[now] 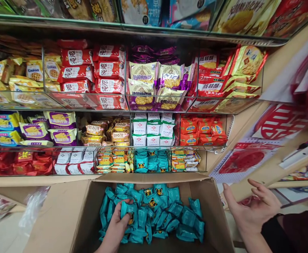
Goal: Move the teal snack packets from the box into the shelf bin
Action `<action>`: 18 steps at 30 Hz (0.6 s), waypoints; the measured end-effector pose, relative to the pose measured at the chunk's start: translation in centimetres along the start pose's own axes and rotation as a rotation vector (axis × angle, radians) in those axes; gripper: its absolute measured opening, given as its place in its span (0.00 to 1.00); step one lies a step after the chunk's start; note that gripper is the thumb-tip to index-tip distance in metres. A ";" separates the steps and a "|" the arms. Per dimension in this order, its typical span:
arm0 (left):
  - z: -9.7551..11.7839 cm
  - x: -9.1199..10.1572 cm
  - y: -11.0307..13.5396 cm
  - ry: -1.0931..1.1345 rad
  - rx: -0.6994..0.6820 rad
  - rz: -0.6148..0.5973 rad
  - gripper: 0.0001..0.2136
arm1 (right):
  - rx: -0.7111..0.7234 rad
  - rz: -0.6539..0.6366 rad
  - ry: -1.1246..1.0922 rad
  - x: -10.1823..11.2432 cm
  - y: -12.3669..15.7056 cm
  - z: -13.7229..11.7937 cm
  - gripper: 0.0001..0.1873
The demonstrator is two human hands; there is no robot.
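Observation:
My left hand (118, 225) reaches into a cardboard box (211, 211) and pinches one teal snack packet (129, 212) between thumb and fingers. Many more teal packets (166, 211) with black-and-yellow emblems lie loosely piled in the box around it. My right hand (251, 207) is off to the right, beyond the box's right wall, palm up with its fingers apart and nothing in it. Straight ahead, on the lowest shelf, a compartment holds matching teal packets (151, 161) in stacked rows.
Tiered shelves with clear dividers rise behind the box, filled with red packets (109, 68), cream-and-purple biscuit packs (143, 93) and white-green packets (153, 129). An opened box flap (56, 214) sticks out left, near a clear plastic bag (34, 207). Red decorations (242, 160) hang at the right.

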State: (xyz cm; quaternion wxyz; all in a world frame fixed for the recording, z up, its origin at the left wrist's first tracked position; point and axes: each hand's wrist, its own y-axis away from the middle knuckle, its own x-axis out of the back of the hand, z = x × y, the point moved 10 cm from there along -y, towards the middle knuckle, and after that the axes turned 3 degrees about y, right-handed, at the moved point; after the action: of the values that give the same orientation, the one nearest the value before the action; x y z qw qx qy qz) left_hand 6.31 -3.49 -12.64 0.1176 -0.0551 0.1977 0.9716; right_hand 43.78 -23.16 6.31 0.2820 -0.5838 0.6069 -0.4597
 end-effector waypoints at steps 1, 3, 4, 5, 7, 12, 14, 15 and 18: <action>-0.8 -0.1 0.2 0.102 0.072 0.036 0.19 | 0.036 0.004 0.021 0.0 0.1 -0.7 0.32; -2.0 -0.4 0.8 0.227 0.181 0.083 0.21 | 0.112 -0.002 0.053 0.0 0.4 -2.2 0.32; -2.4 -0.7 1.1 0.251 0.229 0.090 0.22 | 0.136 -0.019 0.053 -0.1 0.5 -2.8 0.31; -2.7 -0.8 1.4 0.264 0.273 0.095 0.23 | 0.150 -0.032 0.048 -0.2 0.7 -3.1 0.31; -3.3 -0.9 1.8 0.284 0.340 0.102 0.23 | 0.148 -0.041 0.032 -0.1 0.9 -3.4 0.31; -3.6 -0.8 2.3 0.341 0.367 0.089 0.23 | 0.109 -0.046 -0.030 -0.1 1.5 -3.1 0.31; -3.9 -0.4 2.5 0.339 0.396 0.124 0.25 | 0.099 -0.048 -0.048 -0.1 1.8 -3.1 0.31; -4.0 -0.2 2.7 0.338 0.410 0.146 0.25 | 0.091 -0.045 -0.055 0.0 1.9 -3.0 0.31; -4.3 -0.2 3.0 0.341 0.441 0.164 0.25 | 0.063 -0.050 -0.079 0.1 2.1 -2.7 0.30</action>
State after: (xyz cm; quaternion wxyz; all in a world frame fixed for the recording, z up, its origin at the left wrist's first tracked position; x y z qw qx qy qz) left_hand 5.98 -7.94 -15.46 0.0129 -0.1744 0.4248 0.8882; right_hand 40.48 -22.82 5.63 0.3125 -0.6072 0.5657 -0.4623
